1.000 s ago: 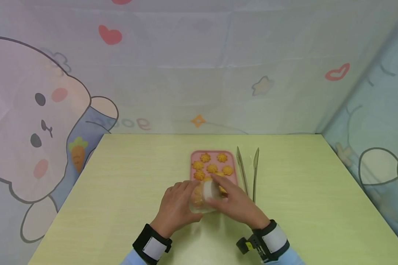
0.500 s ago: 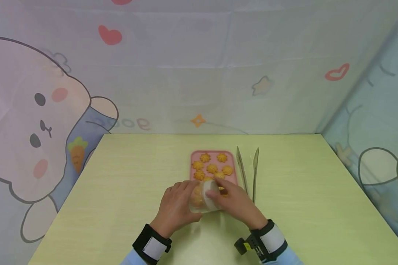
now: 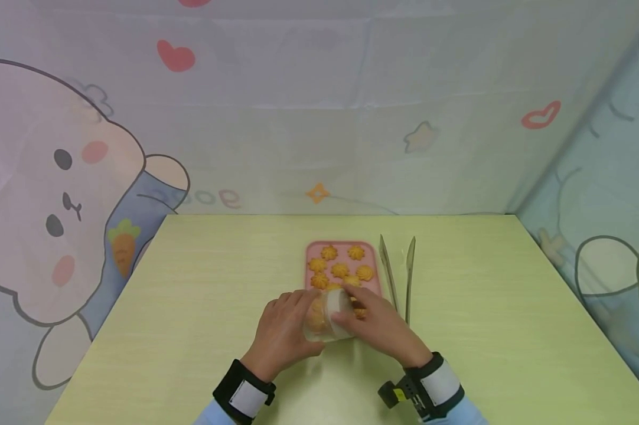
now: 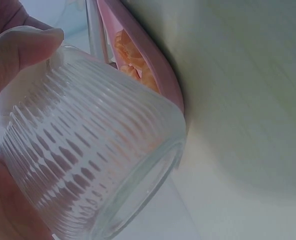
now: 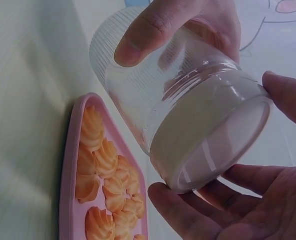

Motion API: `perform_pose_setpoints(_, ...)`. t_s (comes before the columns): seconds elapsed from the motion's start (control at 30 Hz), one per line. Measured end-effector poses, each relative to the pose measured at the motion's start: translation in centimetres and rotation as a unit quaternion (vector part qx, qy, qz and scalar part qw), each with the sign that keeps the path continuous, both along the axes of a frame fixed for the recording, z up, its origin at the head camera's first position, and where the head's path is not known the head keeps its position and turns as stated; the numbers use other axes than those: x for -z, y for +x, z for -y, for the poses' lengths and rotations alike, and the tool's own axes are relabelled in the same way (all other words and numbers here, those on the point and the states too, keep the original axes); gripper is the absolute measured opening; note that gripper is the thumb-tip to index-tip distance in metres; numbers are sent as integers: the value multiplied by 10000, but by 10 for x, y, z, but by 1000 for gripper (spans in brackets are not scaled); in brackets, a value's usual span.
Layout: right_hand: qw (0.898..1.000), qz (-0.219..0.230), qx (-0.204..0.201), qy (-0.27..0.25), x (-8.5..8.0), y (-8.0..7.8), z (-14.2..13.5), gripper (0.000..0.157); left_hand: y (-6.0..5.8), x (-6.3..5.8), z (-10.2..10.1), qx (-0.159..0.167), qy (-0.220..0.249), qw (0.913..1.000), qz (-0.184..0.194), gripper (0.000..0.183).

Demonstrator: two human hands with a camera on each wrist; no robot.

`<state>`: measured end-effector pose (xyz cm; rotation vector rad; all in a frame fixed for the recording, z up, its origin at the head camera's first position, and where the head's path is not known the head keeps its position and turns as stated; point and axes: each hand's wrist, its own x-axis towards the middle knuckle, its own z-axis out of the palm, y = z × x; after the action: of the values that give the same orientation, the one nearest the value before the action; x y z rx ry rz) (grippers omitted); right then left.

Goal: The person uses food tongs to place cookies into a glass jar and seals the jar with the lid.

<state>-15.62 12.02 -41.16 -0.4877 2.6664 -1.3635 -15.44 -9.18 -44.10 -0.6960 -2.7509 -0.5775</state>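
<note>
My left hand (image 3: 284,333) grips a clear ribbed jar (image 4: 97,135) round its body, thumb on the near side. The jar lies tilted on its side above the table, its white lid (image 5: 208,130) pointing to the right. Around the rim of that lid, the fingertips and thumb of my right hand (image 3: 380,324) hold on from opposite sides. Just beyond both hands lies a pink tray (image 3: 309,251), its near end partly hidden behind them. Several golden swirled cookies (image 3: 339,270) sit in it.
Metal tongs (image 3: 387,271) lie spread to the right of the tray, their near end hidden by the right hand. The pale wooden table (image 3: 218,265) ends at a printed cloth backdrop (image 3: 298,118). Each wrist wears a black strap (image 3: 245,389).
The right hand has shifted slightly left and then back a little, with its fingers on the lid. The left hand and jar have hardly moved; tray and tongs are where they were.
</note>
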Motion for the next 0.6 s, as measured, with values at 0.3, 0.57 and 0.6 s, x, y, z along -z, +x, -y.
perform_pose_setpoints(0.3, 9992, 24, -302, -263, 2, -1, -3, 68, 0, 0, 0, 6, 12, 10000, 7, 88)
perform_pose_setpoints(0.57, 9968, 120, -588, -528, 0, -1, -6, 72, 1, -2, 1, 49, 51, 10000, 5, 89)
perform_pose_setpoints(0.6, 9965, 130, -610, -550, 0, -1, -7, 72, 1, -3, 1, 55, 61, 10000, 6, 89)
